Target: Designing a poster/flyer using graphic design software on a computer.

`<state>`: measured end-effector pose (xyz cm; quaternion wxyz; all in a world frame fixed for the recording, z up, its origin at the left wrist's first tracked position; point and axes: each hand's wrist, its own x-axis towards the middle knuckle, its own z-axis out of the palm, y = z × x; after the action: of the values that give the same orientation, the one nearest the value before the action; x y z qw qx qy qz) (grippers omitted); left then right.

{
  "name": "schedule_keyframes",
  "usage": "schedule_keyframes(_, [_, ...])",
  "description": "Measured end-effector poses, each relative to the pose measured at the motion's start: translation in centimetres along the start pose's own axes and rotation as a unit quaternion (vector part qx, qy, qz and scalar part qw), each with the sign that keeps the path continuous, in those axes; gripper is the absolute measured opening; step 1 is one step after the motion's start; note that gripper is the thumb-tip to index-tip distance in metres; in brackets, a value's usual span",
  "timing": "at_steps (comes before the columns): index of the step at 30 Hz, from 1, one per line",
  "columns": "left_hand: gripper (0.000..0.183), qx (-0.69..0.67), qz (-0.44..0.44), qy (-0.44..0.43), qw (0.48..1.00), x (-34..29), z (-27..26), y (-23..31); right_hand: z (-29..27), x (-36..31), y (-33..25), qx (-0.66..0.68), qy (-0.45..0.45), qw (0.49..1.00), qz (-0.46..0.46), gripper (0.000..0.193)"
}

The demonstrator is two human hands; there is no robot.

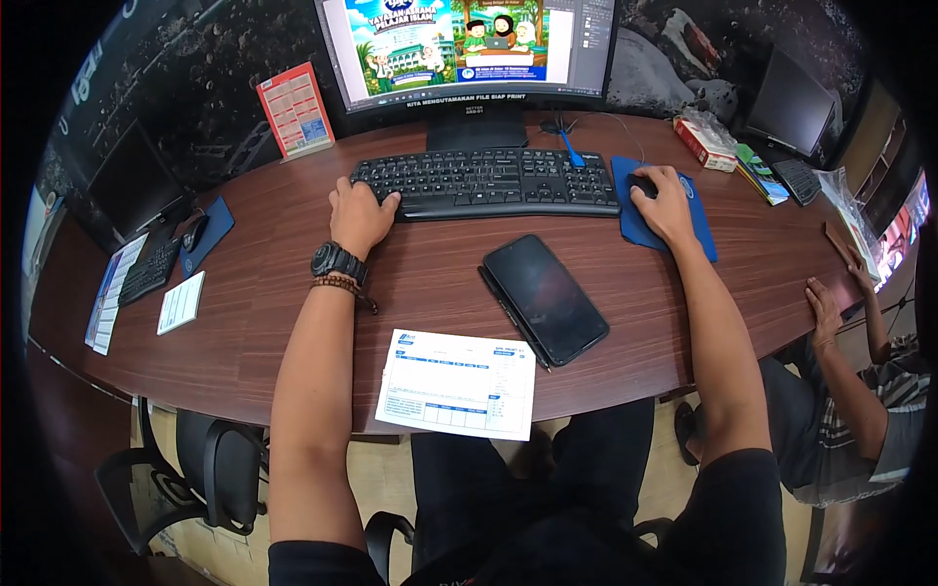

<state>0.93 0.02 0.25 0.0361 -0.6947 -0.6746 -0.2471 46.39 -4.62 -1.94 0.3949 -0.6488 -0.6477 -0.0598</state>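
Note:
My left hand (pixel 360 216) rests at the left end of a black keyboard (pixel 469 186), its fingers on or beside the keys, the thumb held apart. A dark watch and a beaded bracelet circle that wrist. Under my right hand (pixel 666 203) a black computer mouse (pixel 642 184) lies on a blue mouse pad (pixel 635 227); the fingers are wrapped over it. Between my forearms a black smartphone (pixel 545 298) lies screen dark, with a pen (pixel 508 311) along its left side. A printed paper form (pixel 456 385) overlaps the desk's near edge.
A lit monitor (pixel 476 103) stands behind the keyboard, a red-bordered desk calendar (pixel 295 112) to its left. At the far right lies a red-and-white box (pixel 705 145). Another person's hand (pixel 824 305) rests on the desk's right edge. An office chair (pixel 227 469) stands below left.

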Motion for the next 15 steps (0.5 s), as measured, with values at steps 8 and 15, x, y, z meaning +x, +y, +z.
schedule_keyframes(8, [0.051,-0.032,0.004,0.040,0.999,-0.17,0.34,0.01,-0.33,0.00,-0.37,-0.002,0.001,1.000,0.017,0.038])
schedule_keyframes(15, [0.050,-0.003,0.033,0.079,0.996,-0.32,1.02,-0.38,-0.25,-0.13,-0.53,0.007,0.003,1.000,0.015,0.038])
